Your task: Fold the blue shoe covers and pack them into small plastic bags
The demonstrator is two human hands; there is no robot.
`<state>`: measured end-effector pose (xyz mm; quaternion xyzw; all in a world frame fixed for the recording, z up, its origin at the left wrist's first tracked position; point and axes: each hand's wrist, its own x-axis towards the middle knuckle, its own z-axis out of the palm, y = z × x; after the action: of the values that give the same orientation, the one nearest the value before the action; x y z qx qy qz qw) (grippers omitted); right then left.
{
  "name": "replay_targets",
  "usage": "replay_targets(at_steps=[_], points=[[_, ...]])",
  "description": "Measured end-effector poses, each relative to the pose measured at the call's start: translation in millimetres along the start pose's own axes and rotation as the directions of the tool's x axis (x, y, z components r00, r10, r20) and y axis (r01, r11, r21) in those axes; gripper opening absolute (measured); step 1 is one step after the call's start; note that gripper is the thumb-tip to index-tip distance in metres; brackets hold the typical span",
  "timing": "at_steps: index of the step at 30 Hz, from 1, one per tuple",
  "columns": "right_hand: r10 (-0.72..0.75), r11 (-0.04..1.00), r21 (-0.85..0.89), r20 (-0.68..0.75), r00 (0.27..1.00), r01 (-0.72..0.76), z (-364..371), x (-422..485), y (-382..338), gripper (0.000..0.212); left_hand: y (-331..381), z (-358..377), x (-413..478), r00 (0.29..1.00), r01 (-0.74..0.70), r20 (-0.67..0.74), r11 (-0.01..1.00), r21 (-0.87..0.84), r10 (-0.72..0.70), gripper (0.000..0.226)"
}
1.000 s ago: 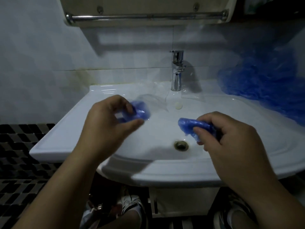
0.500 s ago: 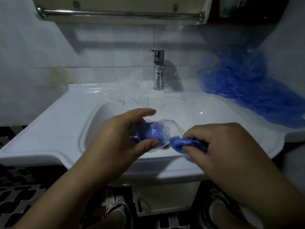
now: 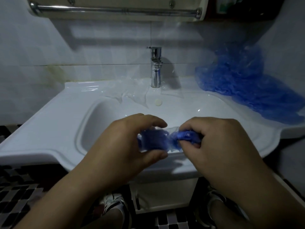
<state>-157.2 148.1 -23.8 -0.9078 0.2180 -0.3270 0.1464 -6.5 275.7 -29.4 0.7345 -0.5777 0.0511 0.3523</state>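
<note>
The hands have drawn together: the folded shoe cover [image 3: 184,135], pinched in the curled right hand [image 3: 219,146], now meets the mouth of the small plastic bag [image 3: 155,141], which the left hand [image 3: 122,146] grips between thumb and fingers over the sink [image 3: 66,121]. Loose shoe covers [image 3: 244,86] are heaped on its right rim.

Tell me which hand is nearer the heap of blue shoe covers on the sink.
Right. The right hand sits below-left of the heap; the left hand is farther left, over the basin.
</note>
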Motion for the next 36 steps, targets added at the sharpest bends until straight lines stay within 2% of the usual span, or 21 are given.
replay_targets(at_steps=[3,5,9,12,17,25,29,31,34,36], points=[[0.097,0.995,-0.035,0.003,0.995,-0.097,-0.7,0.8,1.0,0.019,1.9,1.7,0.6,1.000,-0.003,-0.021,1.000,-0.031,0.003,0.034],[0.099,0.995,-0.010,-0.015,0.995,-0.099,-1.3,0.4,1.1,0.023,2.4,2.3,0.9,1.000,-0.001,-0.028,0.998,-0.061,-0.001,0.030],[0.115,0.937,0.335,-0.017,0.993,-0.102,-4.1,-0.2,-4.2,0.011,3.1,1.4,0.4,0.999,-0.022,-0.025,0.996,-0.088,0.020,0.029],[0.071,0.875,0.478,0.021,0.997,-0.073,-7.0,-1.0,-5.2,0.015,4.6,0.6,1.0,1.000,-0.010,-0.016,0.995,-0.102,0.008,0.030],[0.074,0.905,0.419,0.005,0.997,-0.069,-2.8,-1.2,-4.3,0.012,6.2,2.1,1.2,0.999,-0.020,-0.035,0.976,-0.218,0.013,0.015],[0.173,0.856,0.497,-0.017,0.985,-0.142,-5.3,1.1,-6.9,0.013,15.5,1.4,1.2,0.992,-0.103,-0.099,0.973,-0.209,0.084,0.022],[0.147,0.902,0.410,0.005,0.989,-0.136,2.8,0.7,-8.3,0.002,19.1,3.9,1.7,0.990,-0.123,-0.108,0.952,-0.281,0.095,0.019],[0.105,0.924,0.363,0.061,0.993,-0.120,5.1,0.0,-6.4,0.009,18.0,4.9,2.0,0.990,-0.110,-0.114,0.940,-0.324,0.077,0.018],[0.034,0.891,0.437,0.206,0.978,-0.123,0.5,-1.1,-4.9,0.021,12.5,3.2,3.0,0.986,-0.057,-0.167,0.909,-0.412,-0.015,0.016],[0.027,0.909,0.406,0.157,0.987,-0.090,-0.3,-3.1,-0.8,0.035,11.4,1.4,4.6,0.976,-0.018,-0.195,0.862,-0.506,-0.093,0.014]])
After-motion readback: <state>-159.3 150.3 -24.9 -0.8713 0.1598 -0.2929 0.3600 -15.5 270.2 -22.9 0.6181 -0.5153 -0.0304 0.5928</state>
